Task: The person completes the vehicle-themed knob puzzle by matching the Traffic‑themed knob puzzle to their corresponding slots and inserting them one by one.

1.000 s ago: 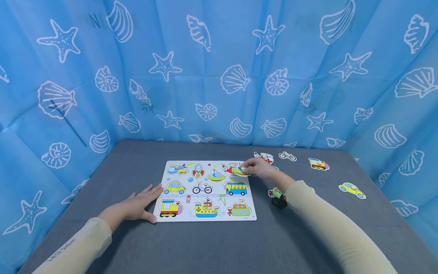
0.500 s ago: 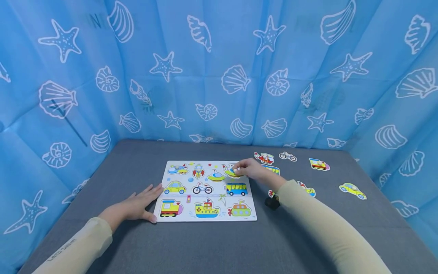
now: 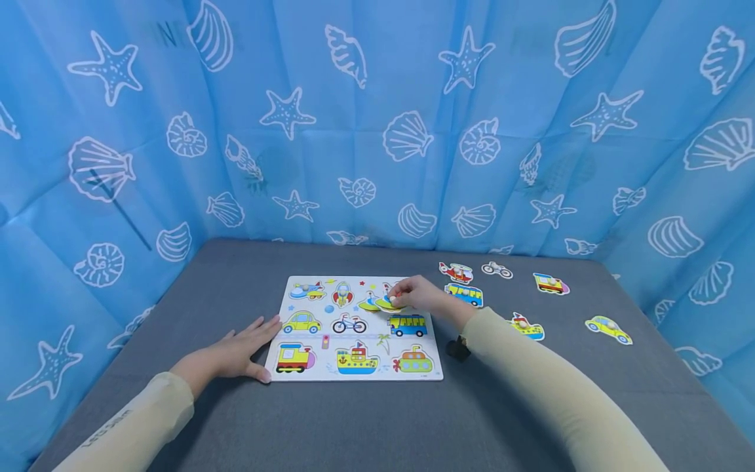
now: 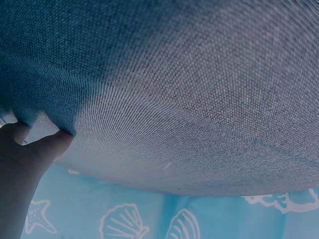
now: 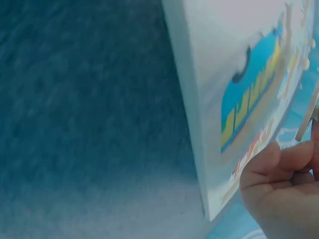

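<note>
— Surface and room?

— Table covered in grey woven cloth (image 3: 354, 426), spreading beneath both hands. Past the hands, blue fabric curtain (image 3: 354, 72) printed with white shells and starfish, hanging along the far side and both flanks.

— And the right hand (image 3: 420, 294)?

— Fingers and thumb together, pinching a flat yellow-and-blue flying-saucer piece (image 3: 386, 304) by its small pale knob. Below the piece, upper right part of a thin white rectangular puzzle board (image 3: 386, 376) with colourful printed vehicles. Touching the board or just above: cannot tell.

— Left hand (image 3: 238, 353)?

— Fingers straight and apart, resting against the board's left edge, thumb at the near left corner.

— Edges?

— Board's far edge just beyond the right hand, right edge under it, near edge toward the body.

— Room for moving?

— Tight on the right hand's outer side: blue-and-yellow bus piece (image 3: 464, 294) just beside the wrist, red-and-white helicopter piece (image 3: 456, 273) a little beyond. Farther right, red-and-yellow train piece (image 3: 551, 283) and yellow car piece (image 3: 609, 329), well apart. Wider bodyward of both hands: plain grey cloth between the sleeves.
</note>
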{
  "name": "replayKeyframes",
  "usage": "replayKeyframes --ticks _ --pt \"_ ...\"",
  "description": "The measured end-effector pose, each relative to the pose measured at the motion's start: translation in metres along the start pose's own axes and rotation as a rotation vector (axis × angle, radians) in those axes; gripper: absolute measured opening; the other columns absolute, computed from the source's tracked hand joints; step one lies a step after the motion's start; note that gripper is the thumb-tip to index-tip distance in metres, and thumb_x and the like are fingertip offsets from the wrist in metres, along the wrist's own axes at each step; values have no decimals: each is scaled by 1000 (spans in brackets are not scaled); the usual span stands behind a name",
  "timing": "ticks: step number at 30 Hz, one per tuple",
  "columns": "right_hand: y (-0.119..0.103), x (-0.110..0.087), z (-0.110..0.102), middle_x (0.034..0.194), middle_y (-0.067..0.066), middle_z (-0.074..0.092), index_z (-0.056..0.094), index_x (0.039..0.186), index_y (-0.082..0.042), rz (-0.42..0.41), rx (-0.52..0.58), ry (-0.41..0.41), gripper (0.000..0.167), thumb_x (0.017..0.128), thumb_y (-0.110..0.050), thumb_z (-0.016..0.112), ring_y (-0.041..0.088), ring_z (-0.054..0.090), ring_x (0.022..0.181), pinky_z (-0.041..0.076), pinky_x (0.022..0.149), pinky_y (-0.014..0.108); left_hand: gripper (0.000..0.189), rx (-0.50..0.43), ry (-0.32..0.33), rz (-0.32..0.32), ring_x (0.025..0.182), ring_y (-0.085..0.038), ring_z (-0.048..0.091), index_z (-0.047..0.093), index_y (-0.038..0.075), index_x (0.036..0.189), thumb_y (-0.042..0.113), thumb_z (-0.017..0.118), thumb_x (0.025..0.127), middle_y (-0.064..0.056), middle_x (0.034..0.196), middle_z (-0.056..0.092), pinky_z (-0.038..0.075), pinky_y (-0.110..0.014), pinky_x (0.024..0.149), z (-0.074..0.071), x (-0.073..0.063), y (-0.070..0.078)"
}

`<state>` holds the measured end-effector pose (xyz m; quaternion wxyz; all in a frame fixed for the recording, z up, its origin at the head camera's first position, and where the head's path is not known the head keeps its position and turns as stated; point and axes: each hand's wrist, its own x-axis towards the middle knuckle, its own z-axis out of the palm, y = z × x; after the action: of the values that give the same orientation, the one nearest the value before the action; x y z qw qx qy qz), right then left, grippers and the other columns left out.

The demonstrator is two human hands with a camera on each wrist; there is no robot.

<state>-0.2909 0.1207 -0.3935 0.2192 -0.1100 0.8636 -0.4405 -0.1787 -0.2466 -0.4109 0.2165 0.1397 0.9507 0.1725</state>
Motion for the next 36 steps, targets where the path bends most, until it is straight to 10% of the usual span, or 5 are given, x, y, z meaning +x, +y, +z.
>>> replayKeyframes --ticks 36 --pt "-19 38 36 111 9 60 73 92 -11 209 -100 91 4 88 -13 73 24 58 88 46 77 33 109 10 5 7 145 -44 6 21 6 154 46 81 72 -17 160 16 5 -73 105 1 1 -1"
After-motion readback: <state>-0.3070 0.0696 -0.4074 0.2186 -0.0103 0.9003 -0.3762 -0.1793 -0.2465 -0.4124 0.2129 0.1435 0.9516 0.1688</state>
